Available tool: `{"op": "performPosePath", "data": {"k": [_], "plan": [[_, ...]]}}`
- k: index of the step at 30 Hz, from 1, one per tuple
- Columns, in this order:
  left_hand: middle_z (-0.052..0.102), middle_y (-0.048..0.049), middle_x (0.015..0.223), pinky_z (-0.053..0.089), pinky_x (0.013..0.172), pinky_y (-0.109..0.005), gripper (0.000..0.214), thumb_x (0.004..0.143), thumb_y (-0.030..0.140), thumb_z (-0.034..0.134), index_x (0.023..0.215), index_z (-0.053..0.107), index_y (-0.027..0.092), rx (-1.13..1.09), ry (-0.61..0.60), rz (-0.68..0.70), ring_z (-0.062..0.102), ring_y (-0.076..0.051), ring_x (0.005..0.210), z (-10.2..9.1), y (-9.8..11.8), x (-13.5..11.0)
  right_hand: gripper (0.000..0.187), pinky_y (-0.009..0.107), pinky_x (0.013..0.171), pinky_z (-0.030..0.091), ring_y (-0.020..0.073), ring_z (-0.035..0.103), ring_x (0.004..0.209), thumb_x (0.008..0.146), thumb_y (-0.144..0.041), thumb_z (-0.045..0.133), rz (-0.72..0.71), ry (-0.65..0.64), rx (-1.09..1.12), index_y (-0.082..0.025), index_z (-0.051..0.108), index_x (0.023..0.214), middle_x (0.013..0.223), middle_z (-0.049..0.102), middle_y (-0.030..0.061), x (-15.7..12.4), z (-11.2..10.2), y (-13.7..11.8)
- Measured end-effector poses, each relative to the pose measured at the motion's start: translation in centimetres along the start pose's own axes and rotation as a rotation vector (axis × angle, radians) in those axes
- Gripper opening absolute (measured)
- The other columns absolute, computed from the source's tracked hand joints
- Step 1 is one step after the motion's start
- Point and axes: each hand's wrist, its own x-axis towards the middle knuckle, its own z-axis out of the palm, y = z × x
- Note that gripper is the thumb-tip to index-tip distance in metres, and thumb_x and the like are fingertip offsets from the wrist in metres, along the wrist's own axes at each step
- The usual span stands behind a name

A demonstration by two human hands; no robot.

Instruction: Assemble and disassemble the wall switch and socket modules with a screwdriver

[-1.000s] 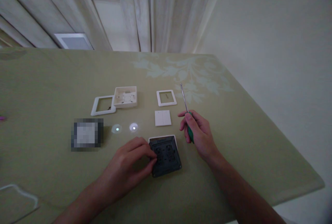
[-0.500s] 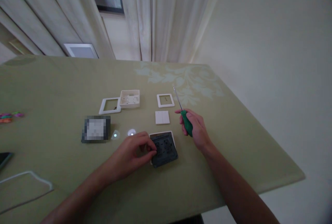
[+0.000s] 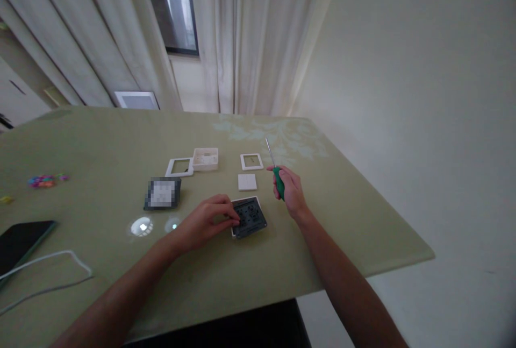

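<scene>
My right hand (image 3: 291, 192) is wrapped round the green handle of a screwdriver (image 3: 278, 182), whose metal shaft points up and away from me. My left hand (image 3: 209, 220) has its thumb and fingers pinched together over the left part of a dark square switch plate (image 3: 249, 217). Whatever lies between those fingertips is too small to make out. A white edge shows behind the dark plate. Just beyond it are a white square switch panel (image 3: 247, 182) and a white frame (image 3: 251, 162) with small dark bits inside its opening.
Left of centre lie an open white box (image 3: 205, 160), another white frame (image 3: 173, 167) and a blurred-out dark square piece (image 3: 163, 194). Farther left are colourful small items (image 3: 43, 180), a dark phone or tablet (image 3: 24, 240) and a white cable (image 3: 60, 253). Curtains hang behind the table (image 3: 363, 229).
The camera view has shifted, so more of the left side and near table edge shows. Both hands keep about the same pose, the screwdriver still in my right hand.
</scene>
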Motion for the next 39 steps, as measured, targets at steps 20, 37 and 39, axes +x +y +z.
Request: {"op": "performPosePath", "data": {"k": [20,37,39], "plan": [[0.06,-0.0123,0.142,0.052,0.118,-0.057,0.074,0.072,0.034,0.096,0.134,0.057,0.025,0.109,0.095,-0.079,0.057,-0.038,0.135,1.3,1.1,-0.5,0.099,0.053,0.12,0.049,0.0383,0.068,0.136,0.06,-0.046,0.109,-0.148,-0.761,-0.538,-0.024,0.069,0.148,0.149,0.072,0.0156,-1.9,-1.0,-2.3],[0.069,-0.0131,0.15,0.053,0.119,-0.062,0.083,0.076,0.036,0.098,0.149,0.06,0.027,0.03,0.007,-0.183,0.065,-0.04,0.139,0.6,0.7,-0.8,0.099,0.054,0.113,0.054,0.0383,0.07,0.128,0.062,-0.054,0.107,-0.072,-0.725,-0.664,-0.021,0.064,0.145,0.14,0.072,0.0165,-2.0,-1.6,-1.9],[0.068,-0.0131,0.15,0.054,0.118,-0.06,0.08,0.077,0.033,0.096,0.148,0.059,0.026,0.026,-0.007,-0.185,0.065,-0.039,0.138,0.5,1.1,-0.8,0.098,0.053,0.113,0.054,0.038,0.07,0.129,0.063,-0.054,0.107,-0.075,-0.729,-0.673,-0.021,0.063,0.145,0.14,0.072,0.0163,-2.1,-1.6,-2.1]]}}
